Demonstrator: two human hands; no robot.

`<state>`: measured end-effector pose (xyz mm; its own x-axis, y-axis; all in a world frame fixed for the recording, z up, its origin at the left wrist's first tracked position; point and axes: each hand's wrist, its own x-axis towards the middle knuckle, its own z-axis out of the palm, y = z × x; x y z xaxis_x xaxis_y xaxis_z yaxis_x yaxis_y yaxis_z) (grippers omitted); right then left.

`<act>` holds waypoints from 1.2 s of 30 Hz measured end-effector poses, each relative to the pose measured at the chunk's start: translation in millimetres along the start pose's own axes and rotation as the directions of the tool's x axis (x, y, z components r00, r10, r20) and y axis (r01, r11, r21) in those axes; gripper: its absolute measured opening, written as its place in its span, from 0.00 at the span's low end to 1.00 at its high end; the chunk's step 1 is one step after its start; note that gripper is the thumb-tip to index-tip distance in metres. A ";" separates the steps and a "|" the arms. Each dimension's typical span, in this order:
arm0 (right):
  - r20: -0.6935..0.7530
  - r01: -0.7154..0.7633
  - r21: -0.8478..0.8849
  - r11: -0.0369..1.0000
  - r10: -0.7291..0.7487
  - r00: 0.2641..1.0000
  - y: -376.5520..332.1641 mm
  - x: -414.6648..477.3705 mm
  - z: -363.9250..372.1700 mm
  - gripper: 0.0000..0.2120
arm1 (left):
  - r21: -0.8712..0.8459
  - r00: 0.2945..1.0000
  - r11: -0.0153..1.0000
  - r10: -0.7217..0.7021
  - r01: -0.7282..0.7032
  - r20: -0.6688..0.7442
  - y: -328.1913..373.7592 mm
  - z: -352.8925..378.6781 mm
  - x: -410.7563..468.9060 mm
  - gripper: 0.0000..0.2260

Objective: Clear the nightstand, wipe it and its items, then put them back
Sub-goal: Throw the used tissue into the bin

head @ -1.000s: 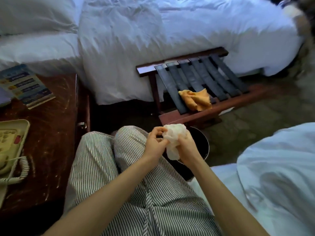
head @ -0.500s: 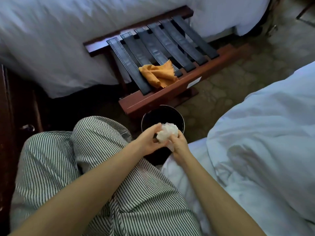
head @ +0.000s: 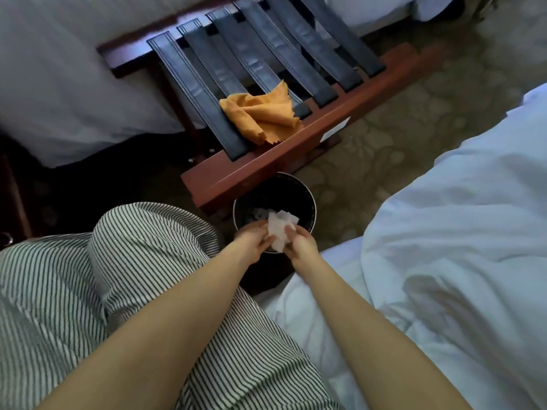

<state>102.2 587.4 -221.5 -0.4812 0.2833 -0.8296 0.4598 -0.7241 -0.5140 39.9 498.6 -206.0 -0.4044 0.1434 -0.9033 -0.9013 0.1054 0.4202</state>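
Observation:
A crumpled white wipe [head: 279, 230] is held between both hands right over the mouth of a round black waste bin [head: 307, 202] on the floor. My left hand [head: 251, 242] pinches its left side and my right hand [head: 302, 245] pinches its right side. Some white paper lies inside the bin. An orange cloth [head: 262, 116] lies bunched on the black straps of a wooden luggage rack [head: 266, 165] just beyond the bin. The nightstand [head: 11, 199] shows only as a dark edge at the far left.
White bedding [head: 458, 232] fills the right side and another white bed [head: 59, 84] lies at the upper left. My striped trouser legs [head: 103, 276] are at the lower left. Patterned carpet [head: 384, 128] runs between the rack and the right bed.
The view has swung right and down, so the nightstand with phone and booklet has left the frame. Both hands have moved the wipe forward and lower, to just over the bin's opening.

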 end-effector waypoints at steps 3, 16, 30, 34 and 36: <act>-0.020 -0.049 0.012 0.999 0.049 0.999 3.3 9.3 1.1 0.14 | -0.052 0.999 0.999 -0.007 0.005 -0.035 0.4 5.5 7.2 0.18; -0.087 -0.094 -0.020 0.995 0.092 0.992 3.5 15.1 0.1 0.09 | -0.160 0.996 0.986 -0.051 0.040 -0.067 5.9 6.2 -6.9 0.14; -0.139 0.370 -0.536 0.759 -0.511 0.848 1.5 -39.5 20.3 0.09 | -0.140 0.997 0.987 -0.074 0.076 0.019 18.8 10.5 -55.6 0.06; -0.095 0.439 -0.608 0.661 -0.610 0.787 -5.8 -61.4 32.0 0.10 | -0.092 0.998 0.995 -0.021 0.026 0.053 25.0 1.3 -81.8 0.06; -0.047 0.505 -0.600 0.620 -0.658 0.751 -10.9 -72.1 41.0 0.09 | -0.073 0.995 0.996 0.052 -0.046 0.084 32.8 -5.1 -95.1 0.09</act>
<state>101.3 549.1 -147.1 -0.6292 0.7191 -0.2951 0.4898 0.0720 -0.8689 48.0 483.3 -106.7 -0.4364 0.2304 -0.8697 -0.8906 0.0267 0.4539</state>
